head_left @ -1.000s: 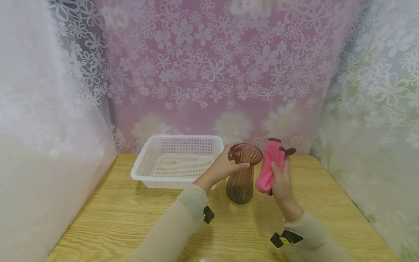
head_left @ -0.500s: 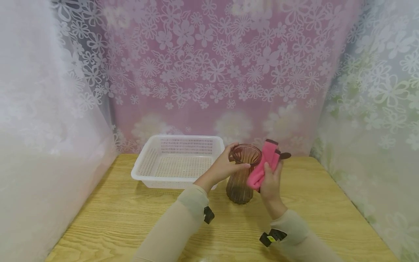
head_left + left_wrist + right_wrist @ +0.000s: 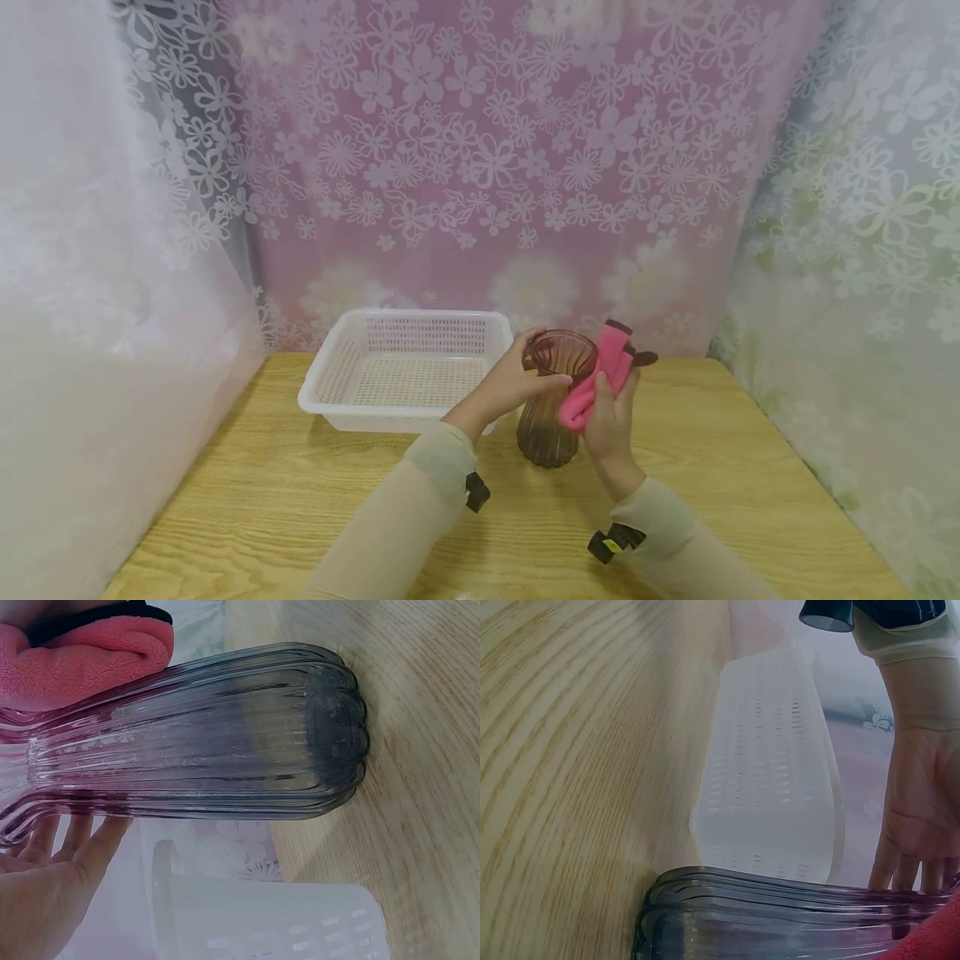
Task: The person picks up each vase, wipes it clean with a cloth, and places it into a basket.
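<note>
A ribbed glass vase, purplish at its flared rim and smoky grey lower down, stands roughly upright over the table. My left hand grips it around the neck and rim, thumb on the near side; the left wrist view shows that hand's fingers behind the glass. In my right hand is a folded pink plush cloth with dark brown edging. The cloth lies against the vase's side just below the neck. My right hand is largely out of frame in both wrist views.
A white perforated plastic basket sits left of the vase, behind my left forearm. Underneath is a wood-grain table. Flowered curtains hang at the back and both sides.
My right hand has moved left with the cloth, from beside the vase to against its side, and the cloth has tilted. The left hand and the vase have stayed nearly still.
</note>
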{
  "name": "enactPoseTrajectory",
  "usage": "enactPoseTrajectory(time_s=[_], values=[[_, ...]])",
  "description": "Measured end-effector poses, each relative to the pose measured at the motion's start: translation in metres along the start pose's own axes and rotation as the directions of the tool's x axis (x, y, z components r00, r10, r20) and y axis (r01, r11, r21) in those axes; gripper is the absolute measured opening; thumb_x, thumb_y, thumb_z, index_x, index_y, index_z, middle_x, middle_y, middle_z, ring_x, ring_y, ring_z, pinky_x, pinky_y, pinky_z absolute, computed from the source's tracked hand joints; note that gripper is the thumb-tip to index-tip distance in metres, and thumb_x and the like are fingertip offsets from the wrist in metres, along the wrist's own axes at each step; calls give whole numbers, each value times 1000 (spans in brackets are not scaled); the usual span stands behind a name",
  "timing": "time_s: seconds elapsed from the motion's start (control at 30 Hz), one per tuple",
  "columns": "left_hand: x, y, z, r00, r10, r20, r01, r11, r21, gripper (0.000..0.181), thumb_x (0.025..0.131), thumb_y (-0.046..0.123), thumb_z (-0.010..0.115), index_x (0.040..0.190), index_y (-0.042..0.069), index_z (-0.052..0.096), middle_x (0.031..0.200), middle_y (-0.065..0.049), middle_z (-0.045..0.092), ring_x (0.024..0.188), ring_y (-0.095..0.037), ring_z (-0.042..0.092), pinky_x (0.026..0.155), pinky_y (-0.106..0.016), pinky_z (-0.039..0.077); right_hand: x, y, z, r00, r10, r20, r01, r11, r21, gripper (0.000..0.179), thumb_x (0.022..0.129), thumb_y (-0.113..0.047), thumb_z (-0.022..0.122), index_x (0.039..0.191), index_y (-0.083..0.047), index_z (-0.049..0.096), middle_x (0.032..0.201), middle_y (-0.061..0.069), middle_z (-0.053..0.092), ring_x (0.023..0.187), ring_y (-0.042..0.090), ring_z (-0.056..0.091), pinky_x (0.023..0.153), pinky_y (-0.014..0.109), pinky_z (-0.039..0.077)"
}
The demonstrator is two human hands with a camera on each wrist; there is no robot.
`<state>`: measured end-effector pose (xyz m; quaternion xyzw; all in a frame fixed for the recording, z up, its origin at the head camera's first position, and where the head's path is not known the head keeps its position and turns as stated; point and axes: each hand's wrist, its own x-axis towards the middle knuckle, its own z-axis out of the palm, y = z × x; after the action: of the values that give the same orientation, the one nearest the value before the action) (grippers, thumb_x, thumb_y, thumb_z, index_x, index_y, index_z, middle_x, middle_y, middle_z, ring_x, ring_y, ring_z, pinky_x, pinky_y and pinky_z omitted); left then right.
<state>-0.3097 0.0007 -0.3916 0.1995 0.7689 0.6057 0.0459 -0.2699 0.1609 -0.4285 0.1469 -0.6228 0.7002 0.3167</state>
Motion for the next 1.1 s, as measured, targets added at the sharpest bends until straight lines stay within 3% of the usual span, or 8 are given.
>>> enactPoseTrajectory(time_s=[0.23,0.37,0.67,0.93,1.1], values=[[-1,1,-1,1000,2,11,-1,1000,-5,96,82,38,83,158,25,26,147,-2,49,135,-23,47,107,-46,41,-1,1,1,1000,-15,-22,14,999,-46,31,107,-8,36,138,-2,29,83,3,47,66,7,50,59,17,44],[-2,2,-2,1000,4,19,-4,1000,-13,92,84,37,81,158,26,27,147,-1,49,135,-23,46,109,-48,39,-1,2,2,1000,-13,-23,11,998,-59,36,107,-4,36,142,-1,26,89,3,48,72,8,50,66,18,43],[-3,3,-3,999,7,37,-7,1000,-15,92,85,37,79,158,25,25,146,-1,50,136,-23,46,108,-48,40,-3,2,2,1000,3,-28,-4,998,-60,33,107,-7,35,139,0,28,88,3,48,71,8,50,65,19,43],[-3,1,-3,999,-5,38,6,1000,-15,93,84,40,81,158,30,25,146,1,50,136,-23,46,106,-47,42,-5,4,2,998,57,-12,-57,998,-34,28,108,-8,32,135,-2,28,79,5,48,56,6,50,50,18,42],[-3,0,-3,999,-7,39,8,1000,-8,95,84,41,81,159,29,24,147,1,49,137,-24,45,106,-48,42,-6,5,2,996,94,-13,-95,993,-72,32,108,-9,32,139,-3,27,82,7,47,56,7,48,50,19,42]])
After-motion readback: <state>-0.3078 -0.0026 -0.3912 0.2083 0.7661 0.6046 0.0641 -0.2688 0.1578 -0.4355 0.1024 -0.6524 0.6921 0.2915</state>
